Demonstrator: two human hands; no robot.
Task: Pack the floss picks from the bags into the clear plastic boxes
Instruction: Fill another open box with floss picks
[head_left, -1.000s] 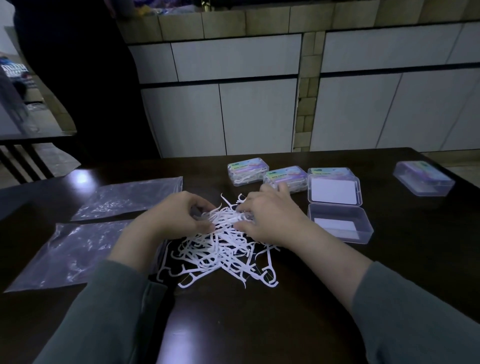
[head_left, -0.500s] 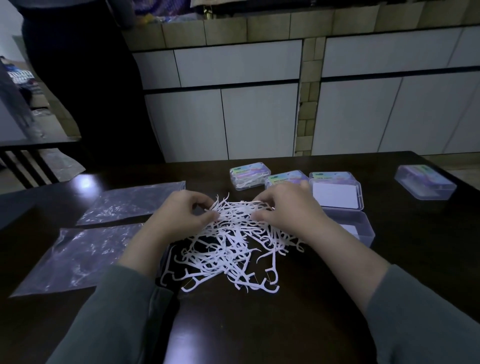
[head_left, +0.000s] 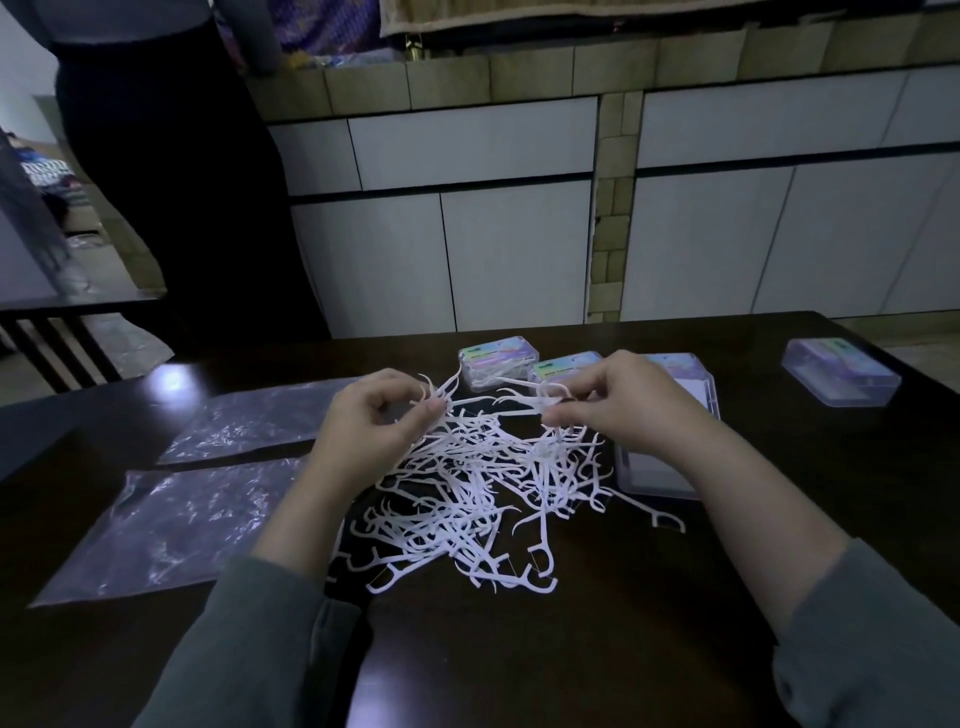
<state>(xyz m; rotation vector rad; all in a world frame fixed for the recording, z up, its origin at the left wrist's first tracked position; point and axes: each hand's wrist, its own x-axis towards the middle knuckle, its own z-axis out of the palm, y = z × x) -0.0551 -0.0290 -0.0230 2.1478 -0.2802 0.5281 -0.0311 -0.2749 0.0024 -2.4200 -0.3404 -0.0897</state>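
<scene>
Both hands work the picks (head_left: 467, 483) heaped at frame centre: the left hand (head_left: 371, 431) pinches a few, and the right hand (head_left: 628, 410) pinches one or two. Best to line up the handles before lifting, then lay the bundle flat in the open box (head_left: 654, 475) lying right of the heap, under the right wrist.

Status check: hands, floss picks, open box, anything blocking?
Left hand and right hand pinching floss picks. Open box partly behind right wrist. Nothing blocking.

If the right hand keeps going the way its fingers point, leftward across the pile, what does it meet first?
Probably the left hand. The right hand pinches floss picks and points toward it, with only picks between them; depth is unclear.
</scene>
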